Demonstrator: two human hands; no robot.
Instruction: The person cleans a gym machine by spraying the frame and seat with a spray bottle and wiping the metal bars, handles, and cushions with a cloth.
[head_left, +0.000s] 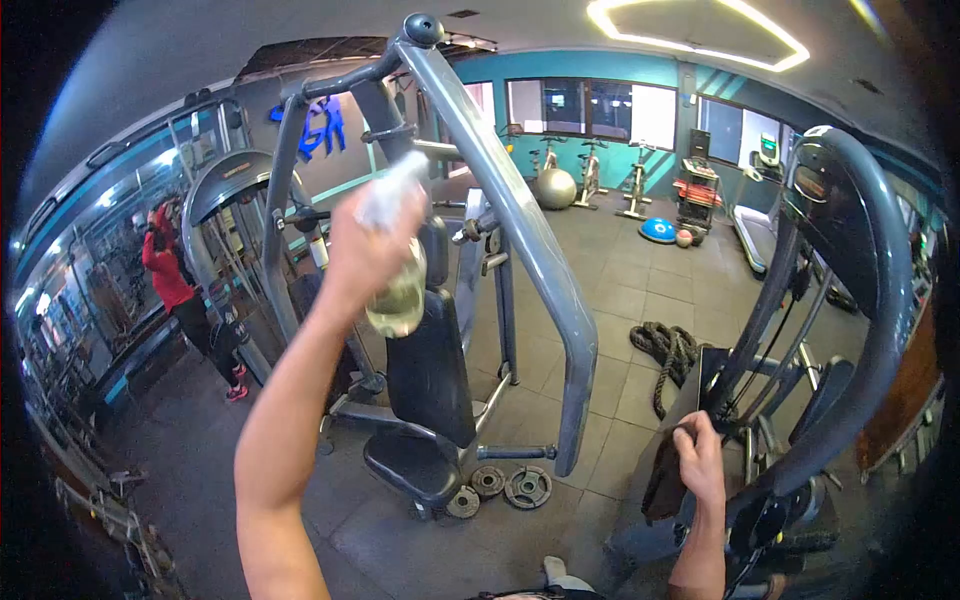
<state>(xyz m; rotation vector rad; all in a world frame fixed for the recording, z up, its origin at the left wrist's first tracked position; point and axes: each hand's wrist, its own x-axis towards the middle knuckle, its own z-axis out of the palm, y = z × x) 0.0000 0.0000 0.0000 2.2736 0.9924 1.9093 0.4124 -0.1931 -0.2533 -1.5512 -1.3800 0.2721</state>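
My left hand [365,245] is raised in front of the grey frame of a gym machine [500,190]. Its fingers are wrapped round the neck of a clear spray bottle [398,305] with yellowish liquid and a whitish, blurred top. Behind and below the bottle are the machine's black backrest [430,370] and seat [415,468]. Lower right, my right hand [700,458] is closed on a dark cloth [665,480] that hangs down beside another machine [885,300].
Weight plates [527,487] lie on the floor by the seat. A thick black rope [665,350] is coiled near the right machine. At the left stands a person in a red top [170,270]. Exercise bikes [590,175], a grey ball [556,188] and a treadmill [752,238] are farther back.
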